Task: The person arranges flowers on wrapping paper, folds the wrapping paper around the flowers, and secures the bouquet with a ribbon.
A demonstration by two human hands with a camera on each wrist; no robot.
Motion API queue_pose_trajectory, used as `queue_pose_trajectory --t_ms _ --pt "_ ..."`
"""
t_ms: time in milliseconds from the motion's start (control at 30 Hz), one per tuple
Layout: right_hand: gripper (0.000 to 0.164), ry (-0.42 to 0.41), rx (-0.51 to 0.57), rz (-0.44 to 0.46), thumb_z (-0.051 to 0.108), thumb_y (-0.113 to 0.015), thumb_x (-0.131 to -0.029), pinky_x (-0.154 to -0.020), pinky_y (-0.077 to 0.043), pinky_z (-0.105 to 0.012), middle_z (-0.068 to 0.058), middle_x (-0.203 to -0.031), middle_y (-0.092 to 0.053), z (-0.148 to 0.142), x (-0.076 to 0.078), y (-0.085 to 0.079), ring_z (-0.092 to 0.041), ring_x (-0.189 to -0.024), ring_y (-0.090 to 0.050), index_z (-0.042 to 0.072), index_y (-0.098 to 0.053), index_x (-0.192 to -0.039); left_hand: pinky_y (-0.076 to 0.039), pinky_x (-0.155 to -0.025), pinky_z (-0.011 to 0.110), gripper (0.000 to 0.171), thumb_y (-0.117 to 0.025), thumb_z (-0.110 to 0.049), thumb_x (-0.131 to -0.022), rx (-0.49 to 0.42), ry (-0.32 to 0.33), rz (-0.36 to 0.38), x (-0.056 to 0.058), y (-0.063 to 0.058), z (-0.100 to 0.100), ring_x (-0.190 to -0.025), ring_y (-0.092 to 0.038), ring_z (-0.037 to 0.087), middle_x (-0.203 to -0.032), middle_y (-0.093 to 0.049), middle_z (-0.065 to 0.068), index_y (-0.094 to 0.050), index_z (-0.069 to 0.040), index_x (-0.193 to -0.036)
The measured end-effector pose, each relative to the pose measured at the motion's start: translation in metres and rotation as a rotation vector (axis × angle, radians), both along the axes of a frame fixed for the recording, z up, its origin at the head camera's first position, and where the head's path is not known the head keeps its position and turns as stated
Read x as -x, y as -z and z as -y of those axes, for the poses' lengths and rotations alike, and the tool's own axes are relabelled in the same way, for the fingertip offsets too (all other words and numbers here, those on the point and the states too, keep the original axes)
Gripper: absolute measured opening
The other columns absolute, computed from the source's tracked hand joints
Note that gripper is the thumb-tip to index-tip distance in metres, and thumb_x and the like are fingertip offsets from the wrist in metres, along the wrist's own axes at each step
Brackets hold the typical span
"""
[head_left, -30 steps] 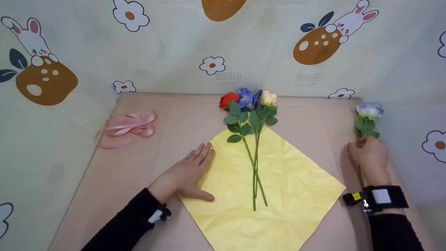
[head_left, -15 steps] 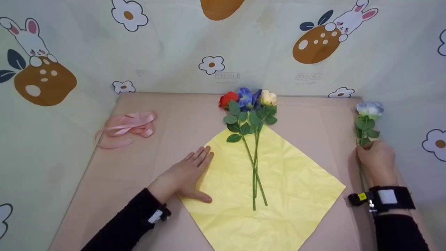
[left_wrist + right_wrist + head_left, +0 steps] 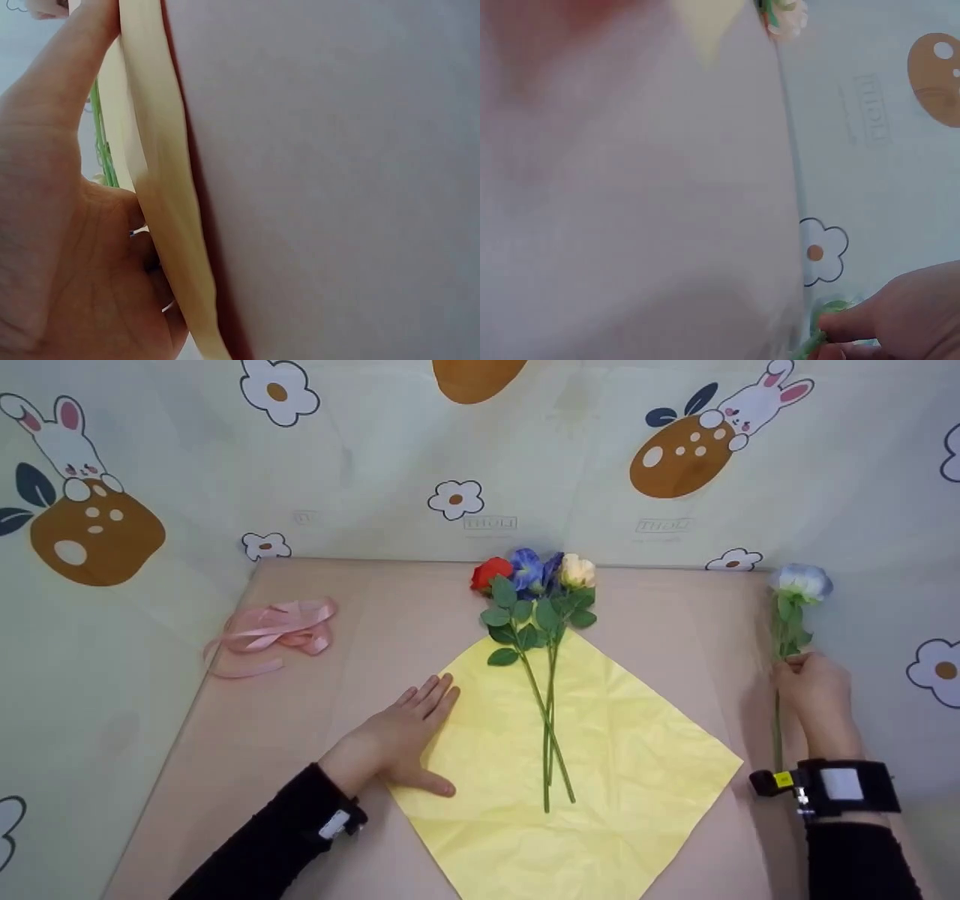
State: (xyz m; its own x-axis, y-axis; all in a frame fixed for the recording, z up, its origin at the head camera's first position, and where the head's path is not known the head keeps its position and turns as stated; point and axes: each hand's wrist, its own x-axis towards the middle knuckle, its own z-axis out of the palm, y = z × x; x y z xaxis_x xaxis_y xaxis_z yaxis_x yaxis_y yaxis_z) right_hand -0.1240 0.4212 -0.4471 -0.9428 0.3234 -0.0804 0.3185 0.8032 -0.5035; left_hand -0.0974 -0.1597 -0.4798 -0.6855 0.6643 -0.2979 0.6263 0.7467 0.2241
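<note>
A yellow sheet of wrapping paper (image 3: 622, 780) lies on the table like a diamond. My left hand (image 3: 401, 742) rests flat on its left edge, fingers straight and thumb spread. On the paper lie artificial flowers with crossing green stems: a red rose (image 3: 491, 575), blue blooms (image 3: 529, 570) and a cream rose (image 3: 577, 571). At the table's right side my right hand (image 3: 817, 697) pinches the stem of a pale blue artificial flower (image 3: 802, 583), its bloom upward. In the right wrist view, the thumb and fingers (image 3: 847, 324) pinch the green stem (image 3: 810, 345).
A loose heap of pink ribbon (image 3: 281, 630) lies at the table's left edge. The pinkish table (image 3: 405, 607) meets a white curtain (image 3: 375, 457) printed with rabbits and daisies at the back and both sides.
My right hand first shifted right and down along the flower stem, then rose slightly with the pale blue flower, whose bloom now stands higher. The left hand has barely moved.
</note>
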Motion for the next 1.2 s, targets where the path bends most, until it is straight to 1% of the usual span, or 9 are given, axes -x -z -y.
queue_pose_trajectory --t_ms 100,200,333,433,567,733,933,1100,1200 --pt "0.05 0.009 0.045 -0.041 0.028 -0.048 -0.108 -0.063 -0.046 -0.025 -0.036 -0.119 -0.06 0.016 0.001 -0.016 -0.041 -0.098 -0.061 -0.017 -0.054 -0.129 -0.019 -0.126 0.052 0.138 -0.067 -0.085 -0.075 0.001 -0.001 0.001 0.001 0.002 0.0 -0.159 -0.006 0.038 -0.172 0.0 0.022 -0.008 0.001 -0.165" --pt "0.052 0.025 0.133 -0.105 0.032 -0.05 -0.108 -0.063 -0.046 -0.018 -0.03 -0.121 -0.06 0.038 0.004 -0.029 -0.027 -0.094 -0.061 -0.013 -0.054 -0.134 -0.02 -0.126 0.053 0.138 -0.068 -0.085 -0.074 -0.005 -0.004 0.004 0.002 0.004 0.0 -0.159 -0.006 0.039 -0.172 -0.001 0.022 -0.009 0.001 -0.165" --pt "0.049 0.002 0.263 -0.204 0.033 -0.057 -0.106 -0.065 -0.049 -0.009 -0.022 -0.116 -0.061 0.074 0.008 -0.038 -0.007 -0.085 -0.06 -0.009 -0.056 -0.131 -0.018 -0.126 0.052 0.138 -0.066 -0.086 -0.075 0.002 -0.005 0.01 0.001 0.002 0.0 -0.159 -0.005 0.037 -0.173 0.001 0.021 -0.006 0.0 -0.165" --pt "0.044 -0.056 0.306 -0.251 0.031 -0.062 -0.104 -0.066 -0.052 -0.01 -0.02 -0.111 -0.064 0.102 0.011 -0.039 -0.007 -0.081 -0.062 -0.007 -0.06 -0.126 -0.017 -0.126 0.052 0.138 -0.065 -0.086 -0.075 0.004 -0.002 0.008 0.0 0.0 0.0 -0.159 -0.004 0.037 -0.173 0.002 0.02 -0.006 -0.001 -0.165" --pt "0.036 -0.124 0.365 -0.268 0.027 -0.068 -0.102 -0.064 -0.055 -0.016 -0.018 -0.105 -0.068 0.142 0.013 -0.032 -0.018 -0.079 -0.069 -0.005 -0.065 -0.119 -0.017 -0.126 0.053 0.137 -0.066 -0.085 -0.076 -0.001 0.001 0.003 0.0 0.0 0.0 -0.159 -0.005 0.038 -0.172 0.001 0.021 -0.006 0.0 -0.165" --pt "0.028 -0.225 0.416 -0.236 0.022 -0.071 -0.1 -0.061 -0.056 -0.021 -0.017 -0.101 -0.071 0.192 0.013 -0.015 -0.03 -0.079 -0.072 -0.003 -0.068 -0.113 -0.018 -0.126 0.054 0.138 -0.068 -0.084 -0.076 -0.009 0.001 0.004 0.0 0.0 -0.002 -0.159 -0.005 0.039 -0.172 0.001 0.022 -0.007 0.001 -0.165" --pt "0.022 -0.312 0.425 -0.197 0.02 -0.071 -0.099 -0.06 -0.056 -0.025 -0.013 -0.095 -0.071 0.237 0.012 0.004 -0.028 -0.076 -0.072 0.001 -0.068 -0.108 -0.018 -0.126 0.054 0.138 -0.069 -0.084 -0.075 -0.026 0.0 0.009 0.002 0.004 -0.003 -0.159 -0.004 0.04 -0.172 0.001 0.023 -0.007 0.001 -0.165" --pt "0.02 -0.332 0.458 -0.153 0.016 -0.07 -0.099 -0.06 -0.058 -0.028 -0.013 -0.093 -0.07 0.261 0.013 0.016 -0.029 -0.073 -0.072 -0.002 -0.067 -0.108 -0.016 -0.126 0.053 0.139 -0.068 -0.085 -0.075 -0.015 -0.008 0.018 0.001 0.003 -0.001 -0.159 -0.002 0.038 -0.172 0.004 0.021 -0.005 0.0 -0.165" --pt "0.019 -0.328 0.46 -0.133 0.014 -0.07 -0.099 -0.059 -0.058 -0.028 -0.014 -0.093 -0.07 0.27 0.014 0.021 -0.025 -0.07 -0.071 -0.003 -0.067 -0.107 -0.015 -0.127 0.053 0.14 -0.067 -0.086 -0.075 0.001 -0.011 0.022 0.0 0.002 0.0 -0.159 -0.001 0.037 -0.172 0.005 0.021 -0.004 -0.001 -0.165"
